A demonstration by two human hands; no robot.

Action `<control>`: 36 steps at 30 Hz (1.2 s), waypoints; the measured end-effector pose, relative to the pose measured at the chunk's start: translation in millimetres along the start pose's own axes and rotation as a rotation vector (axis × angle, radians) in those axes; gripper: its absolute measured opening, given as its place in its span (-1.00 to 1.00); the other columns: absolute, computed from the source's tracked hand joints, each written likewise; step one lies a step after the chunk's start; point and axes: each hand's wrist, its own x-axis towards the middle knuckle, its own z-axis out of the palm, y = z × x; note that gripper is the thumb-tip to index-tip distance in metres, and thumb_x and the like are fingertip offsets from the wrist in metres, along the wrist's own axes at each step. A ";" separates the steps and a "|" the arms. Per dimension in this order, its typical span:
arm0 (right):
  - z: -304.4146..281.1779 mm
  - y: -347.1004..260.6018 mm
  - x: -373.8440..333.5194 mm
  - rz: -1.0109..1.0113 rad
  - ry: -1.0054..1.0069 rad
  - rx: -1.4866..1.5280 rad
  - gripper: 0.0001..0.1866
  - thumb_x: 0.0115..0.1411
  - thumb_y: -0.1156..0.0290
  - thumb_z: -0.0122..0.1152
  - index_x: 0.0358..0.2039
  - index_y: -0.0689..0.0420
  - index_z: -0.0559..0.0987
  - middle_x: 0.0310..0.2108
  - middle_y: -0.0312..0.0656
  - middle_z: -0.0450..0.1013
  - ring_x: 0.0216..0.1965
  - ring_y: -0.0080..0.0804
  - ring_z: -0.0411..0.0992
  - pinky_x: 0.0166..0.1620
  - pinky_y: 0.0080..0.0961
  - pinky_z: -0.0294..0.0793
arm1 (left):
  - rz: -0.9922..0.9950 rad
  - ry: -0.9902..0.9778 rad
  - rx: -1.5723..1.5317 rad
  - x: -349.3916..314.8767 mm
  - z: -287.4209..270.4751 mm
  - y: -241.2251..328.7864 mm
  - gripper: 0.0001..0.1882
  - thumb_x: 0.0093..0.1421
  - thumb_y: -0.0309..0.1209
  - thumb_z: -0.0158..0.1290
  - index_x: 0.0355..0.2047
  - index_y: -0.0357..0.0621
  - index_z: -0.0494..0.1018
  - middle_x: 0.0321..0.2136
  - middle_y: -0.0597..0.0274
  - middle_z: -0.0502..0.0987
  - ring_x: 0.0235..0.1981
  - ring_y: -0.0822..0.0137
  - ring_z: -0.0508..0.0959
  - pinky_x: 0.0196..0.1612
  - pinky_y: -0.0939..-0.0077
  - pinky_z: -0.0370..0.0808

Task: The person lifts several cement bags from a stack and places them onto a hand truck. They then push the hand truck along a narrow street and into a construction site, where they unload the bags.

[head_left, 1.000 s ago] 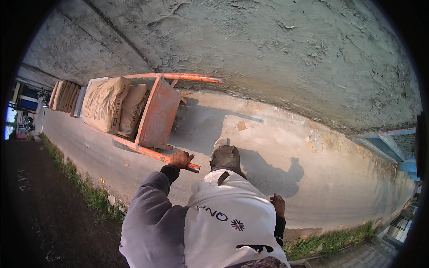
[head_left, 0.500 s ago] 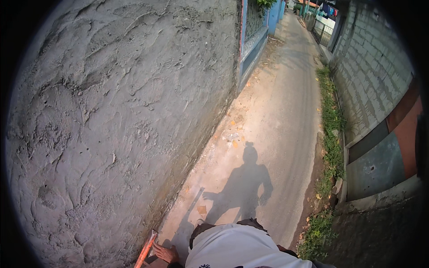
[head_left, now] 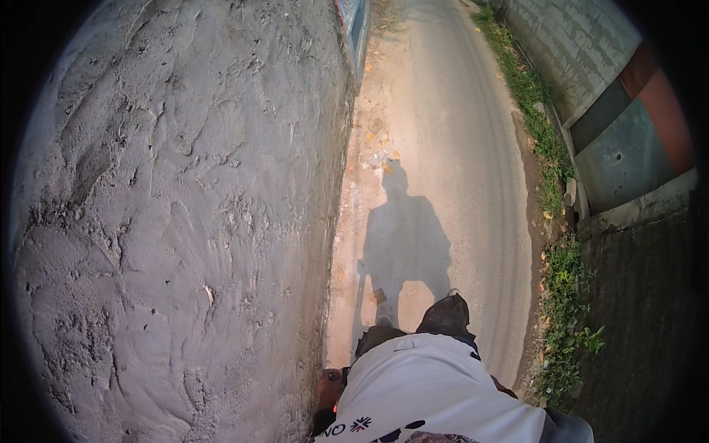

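Note:
My left hand [head_left: 331, 387] is low in the picture, close beside the foot of the rough grey plastered wall [head_left: 192, 221]. Its fingers look curled round the orange bar [head_left: 335, 407], of which only a sliver shows; my body hides the rest. On the ground, my shadow [head_left: 402, 236] has a straight, narrow shape running down from its left hand. My right hand is out of sight; only a bit of skin [head_left: 504, 387] shows past the right side of my white shirt [head_left: 421, 376].
A narrow paved lane [head_left: 473, 184] runs ahead, with rubble and dry leaves along the wall's foot. Weeds [head_left: 565, 310] line its right edge. Beyond them stand a grey block wall [head_left: 569, 52] and a metal panel [head_left: 628, 159]. My dark-trousered leg [head_left: 447, 317] is stepping forward.
My left hand was spread beside the orange bar; now it is closed and nearer my body. The bar is mostly out of view. I have moved forward, and my view has turned and tipped down.

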 end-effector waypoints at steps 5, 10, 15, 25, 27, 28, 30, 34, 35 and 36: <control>24.0 28.8 -37.7 0.087 0.012 0.276 -0.38 0.31 -0.17 0.03 -0.36 0.25 0.58 -0.56 -0.23 0.44 -0.62 -0.48 0.28 -0.54 -0.46 0.20 | 0.009 -0.207 -0.138 30.0 -1.5 -51.3 -0.52 0.18 0.01 0.25 -0.38 -0.25 0.54 -0.47 -0.01 0.62 -0.38 0.21 0.64 -0.32 0.26 0.49; 48.6 5.6 -70.9 0.017 0.271 0.248 -0.33 0.38 -0.07 -0.05 -0.63 0.29 0.51 -0.80 -0.11 0.32 -0.81 -0.31 0.31 -0.68 -0.38 0.29 | 0.059 -0.303 -0.057 54.5 3.4 -39.1 -0.52 0.20 0.01 0.20 -0.43 -0.25 0.51 -0.51 -0.01 0.59 -0.44 0.19 0.61 -0.38 0.24 0.45; 58.1 -9.4 -65.4 -0.012 0.334 0.240 -0.35 0.39 -0.04 -0.07 -0.64 0.26 0.48 -0.83 -0.09 0.30 -0.84 -0.28 0.30 -0.72 -0.33 0.31 | 0.194 -0.216 0.078 52.2 8.4 -36.6 -0.55 0.23 -0.05 0.15 -0.48 -0.25 0.48 -0.55 -0.02 0.56 -0.47 0.18 0.59 -0.40 0.22 0.43; 54.4 -19.7 -61.6 0.095 0.385 0.237 -0.35 0.39 -0.03 -0.09 -0.63 0.30 0.48 -0.82 -0.08 0.31 -0.84 -0.28 0.31 -0.69 -0.31 0.36 | 0.477 -0.168 0.355 55.2 5.0 -15.2 -0.57 0.29 -0.16 0.05 -0.59 -0.24 0.43 -0.63 -0.03 0.50 -0.55 0.16 0.55 -0.46 0.17 0.39; 52.2 -17.1 -57.6 0.060 0.388 0.226 -0.34 0.40 -0.02 -0.10 -0.65 0.29 0.46 -0.82 -0.09 0.30 -0.85 -0.29 0.31 -0.70 -0.32 0.35 | 0.526 -0.169 0.399 58.4 7.1 -6.8 -0.57 0.30 -0.19 0.04 -0.61 -0.24 0.42 -0.65 -0.03 0.49 -0.56 0.15 0.54 -0.47 0.17 0.38; 49.1 -15.6 -57.1 0.070 0.405 0.233 -0.35 0.40 -0.01 -0.10 -0.66 0.29 0.46 -0.83 -0.10 0.30 -0.85 -0.30 0.31 -0.71 -0.32 0.35 | 0.551 -0.178 0.437 56.1 7.9 6.3 -0.57 0.31 -0.22 -0.01 -0.64 -0.23 0.40 -0.65 -0.03 0.49 -0.57 0.15 0.54 -0.47 0.17 0.39; 44.8 -14.5 -49.9 0.091 0.432 0.245 -0.35 0.41 -0.01 -0.10 -0.67 0.27 0.44 -0.83 -0.10 0.30 -0.85 -0.31 0.31 -0.72 -0.33 0.33 | 0.597 -0.192 0.516 55.4 11.1 28.2 -0.56 0.33 -0.28 -0.09 -0.68 -0.22 0.37 -0.67 -0.04 0.50 -0.58 0.15 0.54 -0.46 0.17 0.41; 31.5 -28.3 -28.0 0.147 0.470 0.325 -0.35 0.40 -0.02 -0.08 -0.69 0.23 0.41 -0.84 -0.14 0.28 -0.85 -0.34 0.29 -0.75 -0.37 0.28 | 0.043 -0.263 0.099 73.4 39.0 39.2 -0.70 0.30 -0.38 -0.10 -0.61 -0.11 0.35 -0.71 0.17 0.46 -0.75 0.31 0.50 -0.65 0.33 0.41; 27.5 -35.9 -19.8 0.131 0.458 0.286 -0.36 0.40 -0.01 -0.06 -0.68 0.25 0.42 -0.83 -0.13 0.29 -0.85 -0.34 0.30 -0.74 -0.37 0.31 | -0.110 -0.272 -0.112 75.2 45.4 50.6 -0.69 0.30 -0.38 -0.11 -0.62 -0.12 0.35 -0.74 0.18 0.44 -0.78 0.30 0.48 -0.67 0.33 0.39; 30.7 -39.8 -16.2 0.136 0.466 0.280 -0.37 0.39 0.01 -0.05 -0.67 0.28 0.44 -0.82 -0.12 0.30 -0.84 -0.33 0.31 -0.74 -0.36 0.33 | -0.245 -0.302 -0.297 85.2 49.7 72.6 -0.68 0.31 -0.39 -0.12 -0.62 -0.13 0.34 -0.76 0.18 0.41 -0.80 0.29 0.46 -0.70 0.33 0.37</control>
